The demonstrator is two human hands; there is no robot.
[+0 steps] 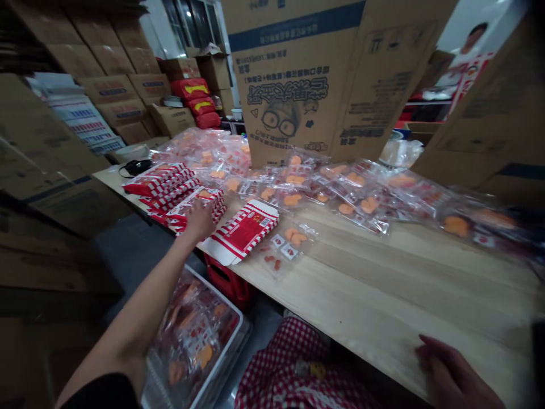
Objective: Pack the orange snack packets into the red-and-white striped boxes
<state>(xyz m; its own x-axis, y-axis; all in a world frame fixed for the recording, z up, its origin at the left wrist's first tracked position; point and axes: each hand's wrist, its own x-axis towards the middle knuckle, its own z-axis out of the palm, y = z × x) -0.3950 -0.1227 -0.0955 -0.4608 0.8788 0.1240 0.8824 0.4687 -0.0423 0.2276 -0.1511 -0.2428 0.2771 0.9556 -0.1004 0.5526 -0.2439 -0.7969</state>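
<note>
We have flat, red-and-white striped cartons (209, 202) stacked at eleven o'clock under our left hand (198, 220), with a lone flat carton (244, 232) just beside them.

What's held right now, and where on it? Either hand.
Right hand: nothing, fingers resting on the wooden table. Left hand: on the near end of a striped red-and-white carton stack; can't tell whether it's gripping.

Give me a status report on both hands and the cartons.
Left hand on striped carton stack. Right hand at wooden table's near edge. Flat carton and orange-snack packet beside the stack.
</note>
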